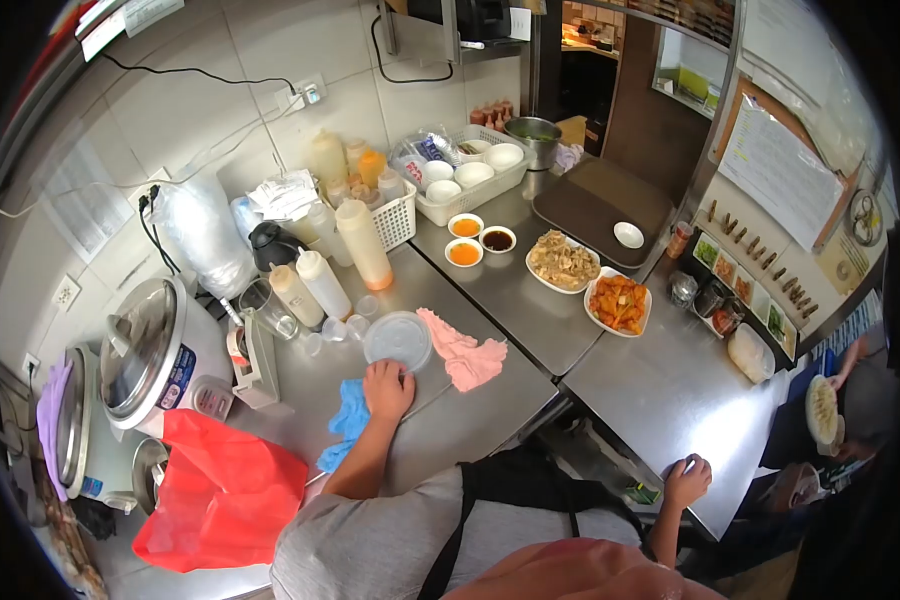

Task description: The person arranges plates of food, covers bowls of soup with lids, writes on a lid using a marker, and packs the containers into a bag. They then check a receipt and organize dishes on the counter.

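Observation:
My left hand point(388, 391) rests on the steel counter with its fingers curled, touching the near rim of a round clear plastic lid point(398, 341). Its palm side is hidden, so I cannot tell whether it holds anything. A blue cloth point(344, 425) lies partly under my left forearm, and a pink cloth point(461, 349) is just right of the lid. At the counter's front right edge is my right hand point(687, 481), fingers bent together; a small dark-and-light thing shows at them, too small to name.
Sauce bottles point(363, 245), a rice cooker point(175, 365) and a red bag point(225, 490) stand left. Farther back are sauce bowls point(497, 239), a plate of pale food point(563, 262), a plate of orange food point(618, 305) and a brown tray point(603, 205). Another person point(860, 400) holds a bowl at right.

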The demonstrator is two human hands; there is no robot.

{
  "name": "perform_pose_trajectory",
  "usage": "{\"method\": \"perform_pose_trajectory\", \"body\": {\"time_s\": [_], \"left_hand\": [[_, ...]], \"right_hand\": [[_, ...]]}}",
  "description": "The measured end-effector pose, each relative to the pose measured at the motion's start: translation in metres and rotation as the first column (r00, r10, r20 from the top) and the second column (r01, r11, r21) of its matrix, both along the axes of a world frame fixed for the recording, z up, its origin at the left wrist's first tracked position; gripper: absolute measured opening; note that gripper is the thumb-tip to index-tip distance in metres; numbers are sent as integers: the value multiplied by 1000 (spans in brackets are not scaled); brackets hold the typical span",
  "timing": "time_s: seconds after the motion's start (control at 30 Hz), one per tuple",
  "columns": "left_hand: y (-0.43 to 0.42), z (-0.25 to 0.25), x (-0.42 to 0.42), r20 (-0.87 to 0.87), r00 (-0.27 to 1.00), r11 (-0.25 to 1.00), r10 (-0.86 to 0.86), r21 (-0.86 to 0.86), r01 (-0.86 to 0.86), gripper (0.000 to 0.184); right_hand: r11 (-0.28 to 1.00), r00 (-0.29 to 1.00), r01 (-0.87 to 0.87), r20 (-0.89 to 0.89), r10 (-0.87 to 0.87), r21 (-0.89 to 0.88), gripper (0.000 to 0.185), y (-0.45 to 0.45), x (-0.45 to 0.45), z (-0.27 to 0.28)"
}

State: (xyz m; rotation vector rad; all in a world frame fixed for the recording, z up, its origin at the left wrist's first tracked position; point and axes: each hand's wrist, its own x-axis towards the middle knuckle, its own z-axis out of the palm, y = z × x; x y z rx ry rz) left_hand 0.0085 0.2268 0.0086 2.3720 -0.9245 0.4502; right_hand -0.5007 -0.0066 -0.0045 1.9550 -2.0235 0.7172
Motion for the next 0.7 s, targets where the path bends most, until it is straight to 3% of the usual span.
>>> {"method": "perform_pose_trajectory", "body": {"time_s": [0.13, 0.23, 0.33, 0.37, 0.4, 0.43, 0.47, 0.53, 0.6, 0.7], "left_hand": [[0, 0, 3, -64, 998, 1000, 1, 1, -1, 13], [-7, -4, 27, -143, 989, 949, 27, -307, -70, 18], [-33, 19, 40, -28, 997, 890, -65, -454, 46, 16], [-47, 24, 43, -173, 968, 839, -179, -540, 59, 15], [-63, 27, 41, -310, 899, 789, -309, -612, 60, 14], [-79, 29, 35, -434, 787, 744, -440, -666, 49, 12], [-94, 38, 20, -522, 695, 735, -495, -677, 14, 12], [-121, 59, -8, -668, 479, 739, -570, -672, -58, 12], [-141, 49, -24, -674, 397, 734, -623, -679, -2, 13], [-159, 37, -45, -688, 316, 741, -653, -666, 83, 12]], "right_hand": [[994, 996, -87, 8, 88, -62, 29, -7, -13, -13], [997, 999, -46, 18, 47, -70, 27, -4, -5, -5], [998, 989, 55, 132, -59, 37, 26, -17, 1, -8], [998, 941, -61, 336, 47, 33, 29, -25, 12, -8], [971, 871, -230, 432, 233, -61, 33, -37, 19, -22], [949, 855, -282, 413, 315, -141, 38, -39, 41, -22], [936, 725, -351, 626, 289, -26, 38, -36, 66, -6], [903, 498, -429, 843, 206, 33, 35, -33, 101, 14], [908, 455, -419, 868, 197, 14, 33, -46, 106, -11], [882, 91, -429, 981, -173, 196, 38, -36, 99, 11]]}}
